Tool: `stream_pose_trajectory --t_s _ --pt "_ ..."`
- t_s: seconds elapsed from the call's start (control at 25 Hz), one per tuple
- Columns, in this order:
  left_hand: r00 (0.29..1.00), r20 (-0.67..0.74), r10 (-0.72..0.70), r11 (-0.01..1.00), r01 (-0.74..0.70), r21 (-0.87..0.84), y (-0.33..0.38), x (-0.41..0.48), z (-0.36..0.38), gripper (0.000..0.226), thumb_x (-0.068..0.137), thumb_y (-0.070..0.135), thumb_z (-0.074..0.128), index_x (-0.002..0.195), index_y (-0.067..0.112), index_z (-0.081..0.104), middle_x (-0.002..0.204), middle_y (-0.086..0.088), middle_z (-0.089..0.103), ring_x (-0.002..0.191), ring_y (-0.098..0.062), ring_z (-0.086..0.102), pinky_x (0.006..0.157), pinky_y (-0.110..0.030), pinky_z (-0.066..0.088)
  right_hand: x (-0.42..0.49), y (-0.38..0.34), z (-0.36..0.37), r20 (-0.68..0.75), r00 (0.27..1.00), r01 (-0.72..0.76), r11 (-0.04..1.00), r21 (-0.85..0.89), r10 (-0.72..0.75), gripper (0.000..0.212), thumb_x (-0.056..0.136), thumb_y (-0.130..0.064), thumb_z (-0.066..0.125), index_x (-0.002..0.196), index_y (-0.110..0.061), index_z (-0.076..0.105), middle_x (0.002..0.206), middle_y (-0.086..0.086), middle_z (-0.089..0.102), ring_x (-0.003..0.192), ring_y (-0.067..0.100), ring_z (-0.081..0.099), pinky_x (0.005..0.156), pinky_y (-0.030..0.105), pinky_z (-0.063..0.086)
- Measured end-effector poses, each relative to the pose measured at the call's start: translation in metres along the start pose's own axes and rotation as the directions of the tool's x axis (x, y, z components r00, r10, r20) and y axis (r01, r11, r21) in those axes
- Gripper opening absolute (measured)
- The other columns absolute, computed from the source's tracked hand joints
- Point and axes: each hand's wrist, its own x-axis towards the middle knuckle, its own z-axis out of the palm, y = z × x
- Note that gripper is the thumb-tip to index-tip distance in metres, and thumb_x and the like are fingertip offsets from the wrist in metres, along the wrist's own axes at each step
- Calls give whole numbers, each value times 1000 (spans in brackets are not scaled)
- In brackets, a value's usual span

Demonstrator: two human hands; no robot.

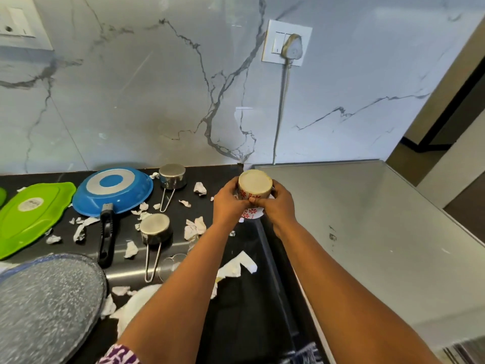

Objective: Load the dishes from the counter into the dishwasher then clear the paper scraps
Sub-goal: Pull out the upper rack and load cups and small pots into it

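a: what are the fingers [232,187] doing?
b: both sets are curled round one upturned cup [254,185], white with red flowers. the left hand [228,206] takes its left side, the right hand [279,207] its right.
a: and where is the cup?
b: between the fingers, over the dark worktop [216,177]. paper scraps [195,228] lie left of the fingers, with two steel cups [172,176] and a blue pan [112,190] farther left.

Glossy veined marble wall [131,88]. Counter [199,177] black, polished. Two shiny steel cups [172,176] [155,228]. Blue pan [112,191] glossy enamel, green tray [31,214] smooth plastic. Crumpled paper scraps [195,228]. Brushed-metal top [367,219].
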Motion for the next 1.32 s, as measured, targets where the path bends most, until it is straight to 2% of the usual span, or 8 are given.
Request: stream_pose_trajectory --t_s 0.12,0.36,0.56,0.68,0.92,1.04,1.2,1.32 --pt "1000 7 10 1000 -10 -12 9 -48 29 62 66 0 75 123 18 58 117 -4 65 110 -18 59 98 -41 49 -32 17 -41 -19 1000 -5 1000 26 6 60 71 -20 79 126 -18 55 126 5 60 113 24 57 96 42 50" --pt "999 50 13 999 -12 -31 19 -121 76 62 69 4 78 126 15 56 114 2 63 105 -10 57 90 -24 46 -92 43 -110 -43 999 -27 999 42 29 61 70 -15 79 126 -16 55 124 6 61 112 24 57 94 47 51" --pt "993 116 7 998 -1 -57 18 -184 129 63 64 12 80 123 19 58 116 2 66 109 -16 60 94 -39 52 -144 69 -181 -93 994 -56 997 52 60 60 64 -14 81 119 -16 60 110 0 65 104 22 59 88 49 52" --pt "982 185 40 999 -36 -29 25 -217 163 59 66 12 77 121 21 58 115 2 66 109 -17 60 91 -43 53 -172 83 -226 -154 982 -98 991 88 111 63 60 -11 82 120 -18 61 105 -4 64 104 21 59 88 48 52" --pt "945 312 100 992 -118 39 33 -273 221 61 66 8 78 123 14 57 119 -4 64 108 -17 58 91 -33 50 -220 119 -293 -315 928 -182 980 82 199 74 51 -16 88 120 -18 62 110 1 69 102 23 64 84 48 54" --pt "917 381 119 989 -145 40 29 -292 246 66 64 9 80 125 11 55 121 -6 63 110 -20 58 91 -34 50 -237 138 -317 -379 889 -247 966 82 259 81 46 -21 89 122 -20 62 113 0 68 104 22 64 87 47 54" --pt "884 447 140 980 -189 65 19 -306 265 66 66 10 80 126 11 54 121 -8 63 111 -23 58 90 -28 49 -255 158 -330 -412 854 -278 948 154 318 94 28 -35 87 118 -20 63 106 -1 71 98 20 66 84 46 55" --pt "870 465 163 973 -220 70 11 -314 271 67 65 11 81 125 13 53 120 -6 64 108 -21 58 87 -25 48 -265 171 -333 -432 842 -251 944 216 323 96 29 -30 87 121 -19 61 111 -2 69 104 18 64 89 45 54"
